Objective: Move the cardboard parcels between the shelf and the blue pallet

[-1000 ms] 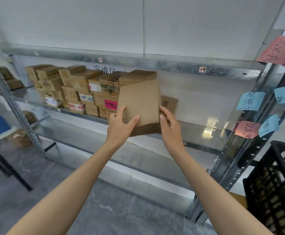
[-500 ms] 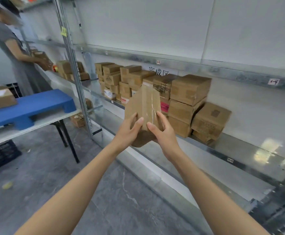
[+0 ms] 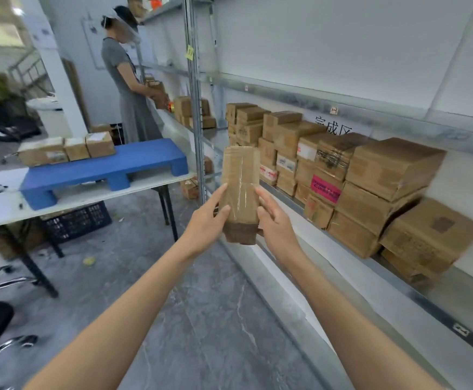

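1. Now the parcel point(image 3: 241, 190) is in the air between both hands, just off the shelf point(image 3: 398, 280), with its narrow taped face toward the camera. A second ago it was up against the stack with its broad side showing.
2. Left hand point(image 3: 205, 223) grips the parcel's left edge, thumb on the front and fingers curled behind. Right hand point(image 3: 276, 223) holds the right edge the same way, forefinger stretched up the side.
3. Over the last second the view has swung left from the shelf, bringing the blue pallet point(image 3: 134, 161) into sight. I judge the parcel is partway from shelf to pallet, with the set-down still to come.
4. On the right the metal shelf carries stacked parcels point(image 3: 392, 167), two and three high.
5. Ahead to the left, the pallet lies on a white table point(image 3: 2, 204), and three parcels point(image 3: 69, 149) sit at its left end.
6. Under the table is a black crate point(image 3: 78, 220) on the grey floor point(image 3: 201, 305). Farther off, another person point(image 3: 131, 108) in grey handles a box at the next shelf bay.
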